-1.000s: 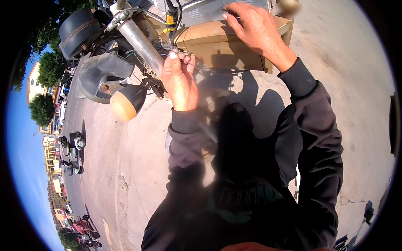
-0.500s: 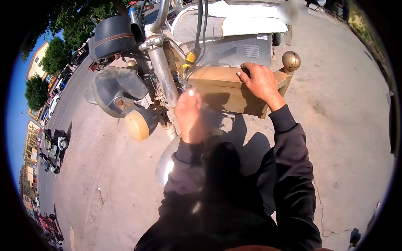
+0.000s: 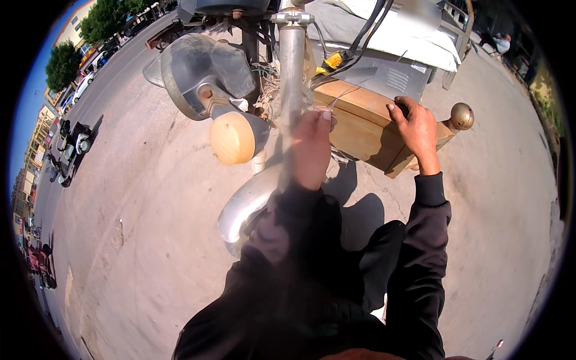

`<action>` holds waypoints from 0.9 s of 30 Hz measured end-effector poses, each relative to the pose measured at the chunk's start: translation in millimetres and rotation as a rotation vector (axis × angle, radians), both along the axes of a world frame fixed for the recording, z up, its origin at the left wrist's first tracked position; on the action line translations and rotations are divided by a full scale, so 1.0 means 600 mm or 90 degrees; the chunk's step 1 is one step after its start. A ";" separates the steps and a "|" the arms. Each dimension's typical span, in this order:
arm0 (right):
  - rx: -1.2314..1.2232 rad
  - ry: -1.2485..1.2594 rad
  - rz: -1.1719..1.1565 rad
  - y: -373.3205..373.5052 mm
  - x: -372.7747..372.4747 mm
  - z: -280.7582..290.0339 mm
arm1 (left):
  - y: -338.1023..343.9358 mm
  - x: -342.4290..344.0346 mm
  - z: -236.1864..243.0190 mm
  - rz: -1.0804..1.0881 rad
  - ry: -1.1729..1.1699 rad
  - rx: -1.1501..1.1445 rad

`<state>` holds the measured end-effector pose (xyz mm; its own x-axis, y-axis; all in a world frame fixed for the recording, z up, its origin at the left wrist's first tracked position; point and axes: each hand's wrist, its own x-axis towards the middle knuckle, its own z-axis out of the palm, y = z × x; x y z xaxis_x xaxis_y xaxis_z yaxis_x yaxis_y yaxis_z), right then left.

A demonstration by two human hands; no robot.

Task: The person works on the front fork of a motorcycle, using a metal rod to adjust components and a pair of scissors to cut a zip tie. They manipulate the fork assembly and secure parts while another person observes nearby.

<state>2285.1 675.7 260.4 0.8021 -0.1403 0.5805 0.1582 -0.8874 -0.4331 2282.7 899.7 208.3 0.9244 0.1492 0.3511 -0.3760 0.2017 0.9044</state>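
My left hand (image 3: 312, 147) is closed, thumb against bent fingers, beside the upright metal fork tube (image 3: 292, 72) of a vehicle's front end. A thin wire (image 3: 354, 90) runs from its fingertips up and to the right; I see it only faintly. My right hand (image 3: 418, 135) is over the upper edge of a tan box-like panel (image 3: 357, 111), its fingers loosely bent and the thumb a little apart from the index finger. Nothing shows in it. A tangle of thin wires (image 3: 267, 90) hangs just left of the tube. Beneath my left hand is a shiny curved mudguard (image 3: 243, 207).
A round lamp with a cream lens (image 3: 232, 138) and a dark headlamp housing (image 3: 207, 78) stick out left. Black cables with a yellow connector (image 3: 334, 62) hang above the panel. A brass-coloured ball (image 3: 462, 116) tops its right corner. Parked scooters (image 3: 71, 150) stand by the road.
The view has shifted, so the vehicle sits further right and higher. My left hand is now beside the panel's left end, with the thin wire showing from its fingertips. My right hand stays at the panel.
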 end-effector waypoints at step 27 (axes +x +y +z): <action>-0.033 0.039 -0.088 0.037 0.002 0.011 | -0.015 0.039 -0.014 0.002 -0.098 -0.003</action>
<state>2286.5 698.1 267.1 0.8114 -0.2230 0.5403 0.0072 -0.9205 -0.3908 2306.3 890.8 200.1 0.8591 0.1546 0.4880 -0.5110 0.2044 0.8349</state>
